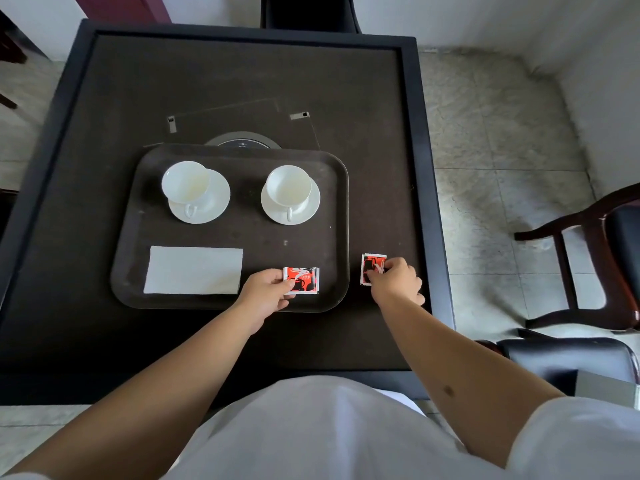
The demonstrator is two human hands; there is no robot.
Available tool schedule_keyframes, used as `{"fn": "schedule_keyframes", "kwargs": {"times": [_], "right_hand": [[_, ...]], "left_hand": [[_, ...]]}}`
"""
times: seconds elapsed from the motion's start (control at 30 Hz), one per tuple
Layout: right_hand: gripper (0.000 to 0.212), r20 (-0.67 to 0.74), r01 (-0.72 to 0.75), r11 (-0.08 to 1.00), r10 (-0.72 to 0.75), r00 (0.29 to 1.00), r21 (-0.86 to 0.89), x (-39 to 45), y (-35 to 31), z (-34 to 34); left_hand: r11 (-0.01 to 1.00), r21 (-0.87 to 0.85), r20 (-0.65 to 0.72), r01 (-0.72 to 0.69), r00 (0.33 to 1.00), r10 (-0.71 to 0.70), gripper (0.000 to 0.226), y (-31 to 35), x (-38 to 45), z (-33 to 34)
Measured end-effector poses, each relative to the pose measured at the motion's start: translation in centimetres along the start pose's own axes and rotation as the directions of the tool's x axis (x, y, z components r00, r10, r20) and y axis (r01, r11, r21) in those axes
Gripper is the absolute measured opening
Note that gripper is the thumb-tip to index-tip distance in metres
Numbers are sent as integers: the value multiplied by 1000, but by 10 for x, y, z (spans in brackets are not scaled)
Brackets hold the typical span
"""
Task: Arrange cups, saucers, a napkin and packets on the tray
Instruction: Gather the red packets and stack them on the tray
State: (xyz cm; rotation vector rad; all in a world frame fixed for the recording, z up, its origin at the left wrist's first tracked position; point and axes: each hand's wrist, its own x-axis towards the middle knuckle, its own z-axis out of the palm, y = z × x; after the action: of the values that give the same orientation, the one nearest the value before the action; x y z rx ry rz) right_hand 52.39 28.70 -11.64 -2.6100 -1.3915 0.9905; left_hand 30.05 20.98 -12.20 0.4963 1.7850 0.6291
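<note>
The person wears a white top of smooth, plain cloth with soft folds, filling the low middle of the view. Its short sleeves end above the elbows: the right sleeve shows as a wide white cuff at the lower right of the top, the left one only as a sliver at the bottom left corner. Both forearms are bare, with no watch, band or ring to be seen. The right forearm bears a small dark mark near the elbow.
</note>
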Motion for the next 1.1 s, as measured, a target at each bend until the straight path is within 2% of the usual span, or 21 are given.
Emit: {"fn": "schedule_keyframes", "kwargs": {"times": [0.1,0.17,0.23,0.33,0.4,0.5,0.67,0.77,0.83,1.0,1.1], "right_hand": [[8,-36,90,962,-83,996,257,-1,1,-3],[8,-120,191,892,-155,981,411,-9,0,-8],[11,-141,275,841,-236,962,466,-18,-5,-11],[12,-1,368,813,-412,911,452,-30,-19,-7],[17,131,415,797,-514,848,439,-38,-28,0],[21,245,499,786,-598,763,365,-49,-38,11],[14,269,576,769,-638,722,278,-52,-44,15],[12,241,719,668,-743,625,191,-55,-43,16],[12,238,760,625,-777,583,178,-58,-41,19],[22,155,747,640,-768,621,180,-63,-34,24],[45,139,625,739,-667,732,250,-60,-30,23]], "left_hand": [[1000,-5,3,4,1000,-4,13,0,1,-1],[1000,-10,11,2,1000,-2,13,-1,1,-1],[1000,-17,18,2,1000,-2,12,-2,1,-1],[998,-56,37,-2,999,4,12,-3,1,-1],[995,-102,64,-2,998,9,11,-2,0,-2],[992,-128,112,-8,993,23,13,0,-5,-4],[984,-177,158,-7,987,36,16,-3,-13,-11],[978,-210,187,-4,981,44,17,-8,-18,-13],[970,-245,209,-4,976,56,17,-9,-19,-11],[972,-233,228,-28,970,82,19,-8,-21,-7],[973,-225,204,-47,974,95,18,-7,-21,-9]]}}
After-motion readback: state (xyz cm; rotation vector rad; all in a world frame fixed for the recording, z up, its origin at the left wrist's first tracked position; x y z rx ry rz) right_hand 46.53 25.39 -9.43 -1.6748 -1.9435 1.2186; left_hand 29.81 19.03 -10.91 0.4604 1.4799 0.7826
